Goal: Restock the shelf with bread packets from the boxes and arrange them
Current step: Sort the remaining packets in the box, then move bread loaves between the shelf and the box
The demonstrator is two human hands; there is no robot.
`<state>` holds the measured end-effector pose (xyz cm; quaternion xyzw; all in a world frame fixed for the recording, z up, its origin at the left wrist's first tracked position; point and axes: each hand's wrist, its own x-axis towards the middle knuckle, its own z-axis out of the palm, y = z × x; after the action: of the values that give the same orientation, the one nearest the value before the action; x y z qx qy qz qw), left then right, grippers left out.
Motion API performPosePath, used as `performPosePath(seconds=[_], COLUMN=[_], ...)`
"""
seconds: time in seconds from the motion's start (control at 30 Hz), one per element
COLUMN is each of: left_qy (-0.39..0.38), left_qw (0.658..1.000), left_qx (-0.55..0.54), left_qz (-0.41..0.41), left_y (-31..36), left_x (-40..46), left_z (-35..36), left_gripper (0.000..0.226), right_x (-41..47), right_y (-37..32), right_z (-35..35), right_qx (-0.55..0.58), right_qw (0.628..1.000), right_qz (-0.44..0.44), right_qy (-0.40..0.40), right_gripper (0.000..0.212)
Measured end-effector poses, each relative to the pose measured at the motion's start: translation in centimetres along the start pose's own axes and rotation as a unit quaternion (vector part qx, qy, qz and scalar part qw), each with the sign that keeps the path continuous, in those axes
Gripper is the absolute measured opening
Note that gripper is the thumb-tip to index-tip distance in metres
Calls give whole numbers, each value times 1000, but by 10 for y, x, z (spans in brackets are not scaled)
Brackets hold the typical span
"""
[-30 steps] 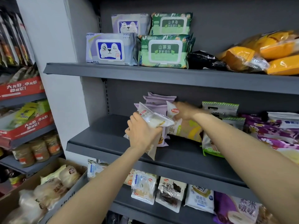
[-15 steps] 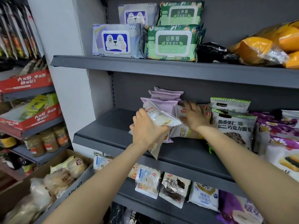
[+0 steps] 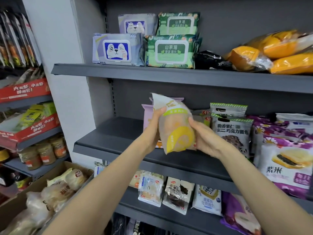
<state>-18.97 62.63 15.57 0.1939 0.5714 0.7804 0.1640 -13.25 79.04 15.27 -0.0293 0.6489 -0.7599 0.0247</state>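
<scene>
Yellow-and-white plastic wraps the bread packet [image 3: 176, 126] held upright in front of the middle shelf [image 3: 116, 146], gripped from both sides: the left hand [image 3: 153, 131] pinches its left edge, thumb on the face near the green band, while the right hand [image 3: 205, 138] presses its fingers against the right edge. Just behind it, at 12 o'clock, pale purple packets [image 3: 146, 114] stand on the same shelf; at 3 o'clock a chocolate bread packet [image 3: 232, 133] stands upright, with purple rice-bread packets [image 3: 286, 165] beyond. On the top shelf [image 3: 169, 75] sit stacked wet-wipe packs [image 3: 116, 50], blue beside green, and orange bags [image 3: 274, 53] at 2 o'clock. A cardboard box [image 3: 15, 199] at 8 o'clock holds clear-wrapped bread rolls [image 3: 55, 190]. More bread packets [image 3: 177, 194] line the lower shelf [image 3: 171, 217].
</scene>
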Motion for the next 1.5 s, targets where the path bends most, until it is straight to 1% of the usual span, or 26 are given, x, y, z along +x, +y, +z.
performPosePath(seconds=[0.03, 0.07, 0.1, 0.13, 0.17, 0.2, 0.27, 0.33, 0.4, 0.43, 0.47, 0.5, 0.57, 0.6, 0.63, 0.67, 0.73, 0.8, 0.9, 0.97, 1.1, 1.2, 1.27, 1.37, 1.43, 1.5], left_qy=[1, 7, 16, 19, 14, 5, 12, 44, 85, 114, 147, 174, 202, 203, 200, 192, 177, 159, 157, 166, 168, 166, 166, 166, 167, 167], left_qw=[1000, 1000, 999, 999, 998, 999, 1000, 999, 995, 989, 976, 955, 889, 856, 829, 811, 783, 773, 757, 746, 736, 738, 741, 734, 751, 778], left_qx=[-2, -13, -30, -47, -55, -49, -8, 24, 54, 92, 156, 234, 404, 469, 517, 551, 595, 614, 634, 645, 654, 652, 648, 651, 628, 594], left_qz=[10, 20, 21, 13, -1, -15, -25, -10, 2, 12, 28, 48, 80, 78, 67, 52, 35, 22, 19, 28, 38, 50, 62, 97, 117, 116], left_y=[1, 3, 5, 6, 6, 6, 6, 6, 7, 5, 1, -2, -8, -11, -14, -18, -26, -36, -47, -50, -49, -45, -39, -28, -19, -9], left_x=[1, 1, 1, 2, 2, 2, 3, 5, 8, 10, 15, 19, 24, 26, 27, 29, 33, 37, 40, 40, 39, 38, 35, 26, 16, 2], left_z=[-3, -5, -8, -12, -15, -15, -9, -1, 4, 3, -1, -7, -15, -16, -17, -18, -18, -20, -23, -27, -31, -31, -34, -44, -59, -81], left_gripper=[57, 42, 28, 21, 22, 27, 38, 37, 35, 41, 53, 65, 77, 81, 86, 91, 95, 96, 93, 92, 86, 80, 74, 60, 47, 33], right_x=[-1, -2, -4, -4, -3, -2, -1, 2, 2, 1, 0, -2, -2, 0, 3, 7, 18, 30, 40, 42, 40, 40, 40, 38, 38, 41], right_y=[-4, -9, -14, -18, -22, -24, -23, -22, -25, -30, -37, -44, -58, -64, -68, -69, -65, -50, -17, -2, 6, 3, 3, 4, 7, 15], right_z=[-2, -4, -8, -12, -16, -18, -17, -17, -21, -24, -26, -27, -26, -25, -22, -20, -19, -23, -29, -33, -32, -25, -15, 13, 40, 72], right_qx=[-30, -100, -192, -275, -333, -363, -379, -398, -450, -493, -551, -619, -749, -793, -822, -836, -841, -831, -793, -775, -757, -737, -723, -710, -697, -681], right_qw=[999, 990, 970, 942, 917, 899, 886, 876, 850, 826, 791, 745, 633, 586, 553, 536, 534, 550, 605, 626, 645, 661, 664, 650, 657, 675], right_qz=[-28, -61, -93, -126, -150, -168, -183, -181, -174, -167, -155, -138, -100, -83, -66, -51, -30, -12, 35, 46, 14, -36, -106, -203, -226, -236], right_qy=[32, 75, 115, 143, 163, 176, 193, 203, 211, 215, 215, 207, 169, 144, 121, 103, 86, 79, 71, 72, 104, 136, 160, 180, 178, 154], right_gripper=[51, 49, 49, 51, 55, 59, 64, 68, 72, 72, 73, 73, 75, 75, 75, 74, 74, 76, 81, 84, 97, 97, 90, 70, 54, 42])
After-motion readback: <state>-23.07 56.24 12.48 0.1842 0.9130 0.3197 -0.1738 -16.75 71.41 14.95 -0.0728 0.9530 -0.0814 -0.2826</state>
